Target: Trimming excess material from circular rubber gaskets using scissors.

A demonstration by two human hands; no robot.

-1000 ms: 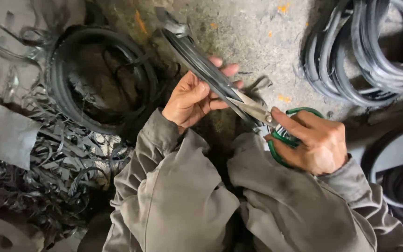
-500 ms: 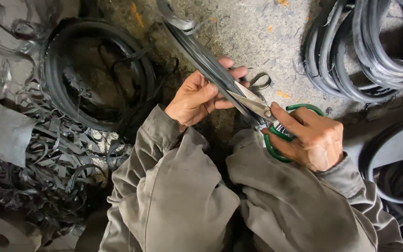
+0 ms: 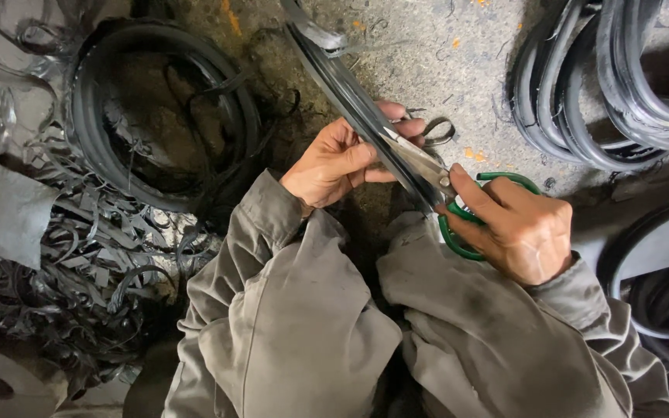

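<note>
My left hand (image 3: 334,161) grips a long black rubber strip (image 3: 333,73) that runs from the top centre down toward my lap. My right hand (image 3: 516,224) is closed on green-handled scissors (image 3: 497,183), fingers through the loops. The scissors' metal blades (image 3: 416,161) lie along the strip's edge, just below my left fingers. A thin curl of trimmed rubber (image 3: 437,131) hangs beside my left fingertips. Both forearms wear grey-brown sleeves.
A black rubber ring (image 3: 90,124) lies at the upper left on a concrete floor (image 3: 443,54). A heap of thin rubber trimmings (image 3: 63,271) fills the left. Coiled rubber bands (image 3: 621,85) are stacked at the upper right, more rings (image 3: 652,263) at the right edge.
The view has shifted slightly and the rubber strip has slid a little through my left hand. My right hand with the scissors stays at the strip's edge.
</note>
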